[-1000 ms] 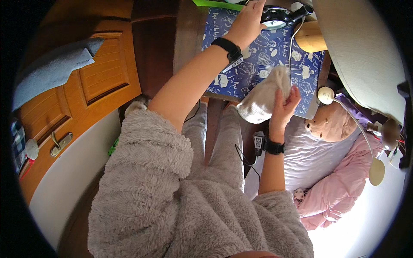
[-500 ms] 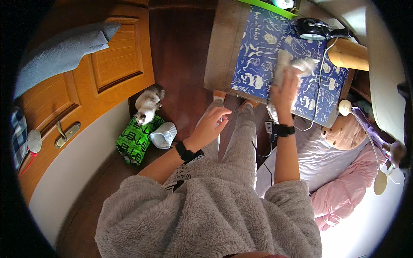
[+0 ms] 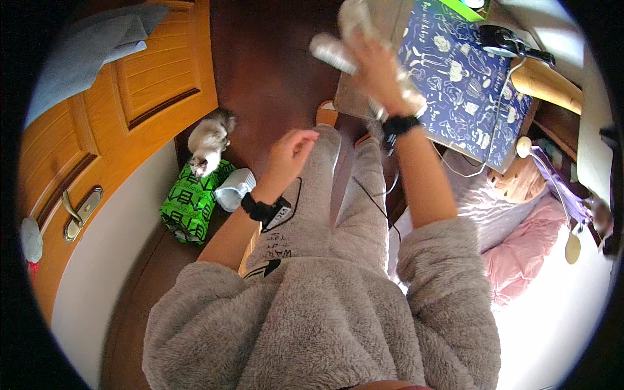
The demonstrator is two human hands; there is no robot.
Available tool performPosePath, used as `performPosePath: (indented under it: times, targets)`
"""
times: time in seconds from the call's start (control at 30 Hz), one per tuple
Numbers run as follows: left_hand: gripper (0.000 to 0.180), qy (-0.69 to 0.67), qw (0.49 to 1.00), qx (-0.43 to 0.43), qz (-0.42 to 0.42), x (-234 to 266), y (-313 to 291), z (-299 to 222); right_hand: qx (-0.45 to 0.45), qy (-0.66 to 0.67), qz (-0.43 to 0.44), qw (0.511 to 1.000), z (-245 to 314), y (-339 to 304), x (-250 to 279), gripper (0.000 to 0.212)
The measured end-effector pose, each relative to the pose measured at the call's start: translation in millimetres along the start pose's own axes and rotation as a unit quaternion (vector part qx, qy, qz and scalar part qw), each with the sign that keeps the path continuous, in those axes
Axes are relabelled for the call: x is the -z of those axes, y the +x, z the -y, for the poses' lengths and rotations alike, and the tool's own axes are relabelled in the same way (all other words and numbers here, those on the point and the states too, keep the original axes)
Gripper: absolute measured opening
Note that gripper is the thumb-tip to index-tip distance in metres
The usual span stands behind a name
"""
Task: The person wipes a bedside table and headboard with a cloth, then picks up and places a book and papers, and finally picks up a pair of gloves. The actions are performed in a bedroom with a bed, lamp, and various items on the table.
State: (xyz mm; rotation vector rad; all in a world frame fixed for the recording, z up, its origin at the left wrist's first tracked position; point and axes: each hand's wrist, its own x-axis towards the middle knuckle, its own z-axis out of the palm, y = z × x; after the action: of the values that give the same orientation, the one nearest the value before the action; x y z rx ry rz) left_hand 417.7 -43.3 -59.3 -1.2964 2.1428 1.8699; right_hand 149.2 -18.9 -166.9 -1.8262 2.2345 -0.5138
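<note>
Whitish cloth [image 3: 355, 19], long axis slanting forward-left, is held in the right hand [image 3: 378, 71].

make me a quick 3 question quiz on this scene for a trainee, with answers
1. Which hand holds the pale, soft cloth?

2. True or false: the left hand, with a black band at its wrist, is touching that cloth.

3. Which thing is closest to the head of the furry grey-and-white cat?
a) the pink fabric bedding
b) the shiny green bag with black print
c) the blue mat with white drawings

Key:
1. The right hand.
2. False; the two are apart.
3. b
</note>
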Motion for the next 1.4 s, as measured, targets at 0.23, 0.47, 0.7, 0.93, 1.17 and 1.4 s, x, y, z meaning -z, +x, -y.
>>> performPosePath:
  times: [0.23, 0.47, 0.7, 0.93, 1.17, 1.4]
  targets:
    - [0.02, 0.006, 1.0, 0.006, -0.015, 13, 4, 5, -0.036, 0.073, 0.049, 0.995, 11, -157, 41, 0.066]
    - [0.02, -0.024, 0.997, 0.029, -0.071, -26, -36, 34, -0.37, -0.058, -0.071, 0.924, -71, -250, 83, 0.078]
    - [0.021, 0.006, 0.992, 0.079, -0.101, -111, -104, 70, -0.08, -0.056, -0.124, 0.987, 53, -148, -19, 0.061]
    - [0.026, 0.034, 0.994, 0.069, -0.071, -163, -132, 73, -0.038, -0.027, -0.162, 0.986, -5, -188, 6, 0.059]
    - [0.024, 0.053, 0.996, 0.062, -0.038, -183, -143, 84, -0.177, -0.185, -0.116, 0.96, -134, -310, 75, 0.067]
    - [0.025, 0.068, 0.994, 0.08, 0.01, -187, -174, 106, -0.183, 0.008, -0.281, 0.942, -114, -325, 147, 0.06]
